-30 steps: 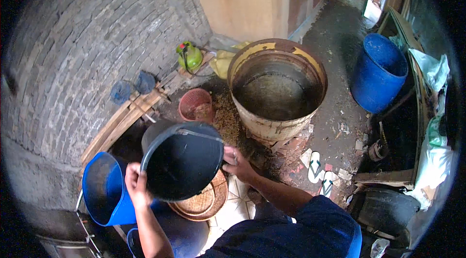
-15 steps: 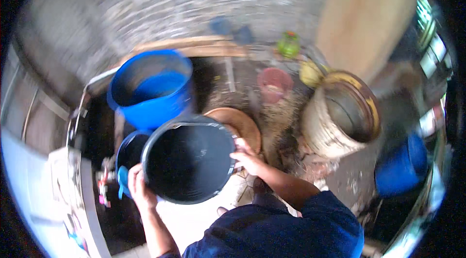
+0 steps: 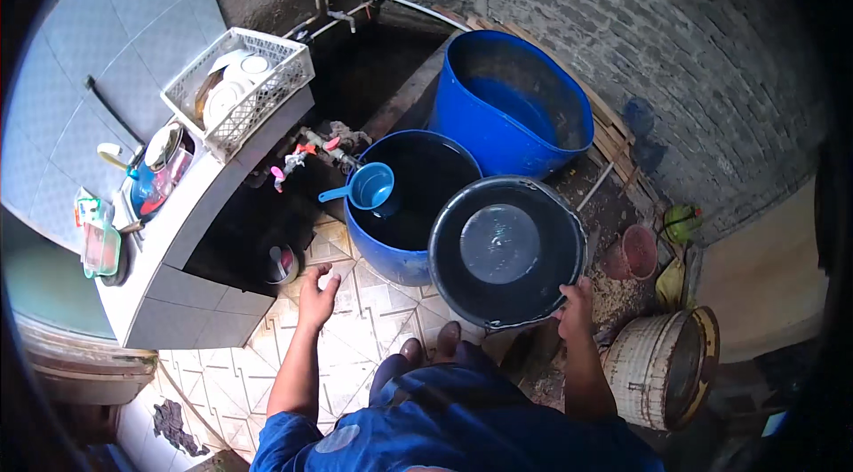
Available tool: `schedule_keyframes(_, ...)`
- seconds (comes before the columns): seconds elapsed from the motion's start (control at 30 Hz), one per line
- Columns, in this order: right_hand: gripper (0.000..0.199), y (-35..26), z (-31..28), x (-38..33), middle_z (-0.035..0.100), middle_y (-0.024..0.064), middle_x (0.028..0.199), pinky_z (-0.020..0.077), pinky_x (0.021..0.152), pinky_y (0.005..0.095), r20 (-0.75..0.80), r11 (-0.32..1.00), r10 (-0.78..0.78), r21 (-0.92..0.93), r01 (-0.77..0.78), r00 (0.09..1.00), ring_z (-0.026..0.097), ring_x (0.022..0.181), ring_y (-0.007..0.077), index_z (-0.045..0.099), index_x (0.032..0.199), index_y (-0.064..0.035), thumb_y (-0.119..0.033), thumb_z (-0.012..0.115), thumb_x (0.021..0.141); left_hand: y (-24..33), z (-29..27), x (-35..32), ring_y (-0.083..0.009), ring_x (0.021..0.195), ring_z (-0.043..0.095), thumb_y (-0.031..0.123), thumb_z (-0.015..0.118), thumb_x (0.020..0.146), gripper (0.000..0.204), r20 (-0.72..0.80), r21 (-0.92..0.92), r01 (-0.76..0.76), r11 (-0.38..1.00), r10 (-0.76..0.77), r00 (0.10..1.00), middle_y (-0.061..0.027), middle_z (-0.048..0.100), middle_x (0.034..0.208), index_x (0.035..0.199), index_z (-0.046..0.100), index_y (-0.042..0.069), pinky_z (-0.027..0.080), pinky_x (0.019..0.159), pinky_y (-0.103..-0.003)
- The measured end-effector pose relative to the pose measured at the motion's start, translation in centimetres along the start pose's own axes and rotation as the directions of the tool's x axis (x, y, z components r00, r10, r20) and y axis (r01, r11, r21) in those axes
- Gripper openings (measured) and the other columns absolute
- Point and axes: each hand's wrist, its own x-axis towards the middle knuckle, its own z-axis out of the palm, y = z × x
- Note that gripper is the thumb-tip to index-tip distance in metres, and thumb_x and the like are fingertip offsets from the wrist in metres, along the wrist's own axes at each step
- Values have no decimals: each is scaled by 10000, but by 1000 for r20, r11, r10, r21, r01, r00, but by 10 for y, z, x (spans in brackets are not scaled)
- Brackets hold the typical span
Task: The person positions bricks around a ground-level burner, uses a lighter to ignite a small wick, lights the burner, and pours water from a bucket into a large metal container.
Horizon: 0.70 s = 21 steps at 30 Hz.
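Note:
My right hand (image 3: 576, 305) grips the near right rim of a round black plastic basin (image 3: 449, 281). The basin sits against the right side of a blue water barrel (image 3: 391, 266) and overlaps its rim; whether it rests there or is held up, I cannot tell. Over the tiled floor, left of the barrel, my left hand (image 3: 317, 296) is empty with its fingers apart. A light-blue dipper (image 3: 371, 186) lies at the barrel's left rim, its handle pointing outward over the edge. Dark water shows inside the barrel.
Behind stands a larger blue tub (image 3: 520, 148). To the left, a tiled counter (image 3: 191, 232) carries a white crate (image 3: 267, 108) of dishes; taps (image 3: 302, 157) stick out beside it. A worn white drum (image 3: 640, 370), a red basket (image 3: 635, 252) and a green container (image 3: 682, 222) stand right.
My left hand has let go of the basin and moved away to the left. The view has turned left, bringing the counter in. The basin now stands beside the water barrel, in my right hand only.

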Motion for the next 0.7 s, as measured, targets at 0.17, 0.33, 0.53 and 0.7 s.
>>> schedule_keyframes(0.17,389,-29,20,19,520,4,1040,449,513,278,-65,988,-8,-154,-2,998,522,893,128,441,1125,-154,-134,555,754,-8,31,19,-323,1074,529,244,642,789,395,33,89,-20,996,18,999,-205,564,1122,1109,571,25,411,922,-362)
schedule_keyframes(0.33,360,-27,40,45,513,55,1020,489,584,280,-29,996,-88,6,88,996,529,879,146,442,1105,-78,-103,542,760,25,66,64,-360,1107,497,272,641,786,496,118,272,-164,948,136,984,-220,528,1169,1209,506,49,401,943,-380)
schedule_keyframes(0.53,389,-13,42,69,500,80,1036,490,613,271,-18,992,-84,95,85,996,526,886,155,433,1126,-54,-106,549,758,39,108,131,-372,1180,436,307,651,785,687,157,398,-82,914,20,987,-221,389,1318,1347,329,78,383,974,-388)
schedule_keyframes(0.7,435,-32,57,64,479,95,1081,480,687,332,-102,992,-23,-122,11,995,510,950,196,421,1148,-57,-161,560,749,16,126,178,-355,1169,449,285,657,765,657,139,511,-94,855,26,990,-192,395,1318,1326,368,102,405,951,-405)
